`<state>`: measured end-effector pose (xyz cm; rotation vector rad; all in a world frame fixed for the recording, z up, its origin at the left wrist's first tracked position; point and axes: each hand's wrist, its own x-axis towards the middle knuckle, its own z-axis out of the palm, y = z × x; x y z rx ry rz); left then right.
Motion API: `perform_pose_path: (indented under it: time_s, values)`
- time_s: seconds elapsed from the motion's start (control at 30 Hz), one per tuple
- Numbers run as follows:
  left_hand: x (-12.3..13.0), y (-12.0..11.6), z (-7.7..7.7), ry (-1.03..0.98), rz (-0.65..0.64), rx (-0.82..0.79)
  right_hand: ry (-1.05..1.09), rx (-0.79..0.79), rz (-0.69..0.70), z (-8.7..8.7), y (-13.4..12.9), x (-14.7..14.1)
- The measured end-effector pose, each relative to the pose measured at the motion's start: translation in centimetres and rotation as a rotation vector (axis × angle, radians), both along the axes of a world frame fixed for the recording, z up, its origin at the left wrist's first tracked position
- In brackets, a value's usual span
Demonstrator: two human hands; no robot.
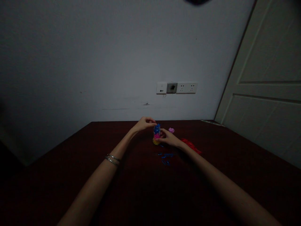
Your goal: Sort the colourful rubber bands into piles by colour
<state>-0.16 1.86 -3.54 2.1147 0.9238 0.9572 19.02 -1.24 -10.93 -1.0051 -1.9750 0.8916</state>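
A small clear jar point(156, 131) stands upright on the dark table, filled in layers of yellow, pink and blue pieces. Blue bits poke out at its top. My right hand point(167, 138) is closed around the jar's right side, thumb in front. At the jar's mouth, my left hand point(146, 123) has its fingers bent together against the blue bits; whatever lies between the fingertips is too small to make out. Several loose blue pieces point(167, 155) lie on the table in front of the jar.
A pink lid-like piece point(171, 130) lies behind my right hand. Right of my right wrist is a pile of red strips point(191, 145). The dark red table point(70, 163) meets a wall with sockets point(186, 88); a panelled door point(265, 94) stands on the right.
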Motion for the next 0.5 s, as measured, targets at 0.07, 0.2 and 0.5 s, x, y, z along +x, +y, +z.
perform_pose_path:
  time_s: [0.07,0.2,0.5]
  values:
    - [-0.1,-0.3,-0.7,-0.027,0.013,-0.037,0.021,0.005,0.003,0.3,0.0,0.3]
    - [-0.1,-0.5,-2.6,-0.009,-0.001,-0.064,0.056,0.114,-0.078,1.8,-0.7,1.1]
    - [0.6,-1.0,-4.3,0.028,-0.030,-0.060,-0.098,0.340,-0.103,4.7,-1.9,2.0]
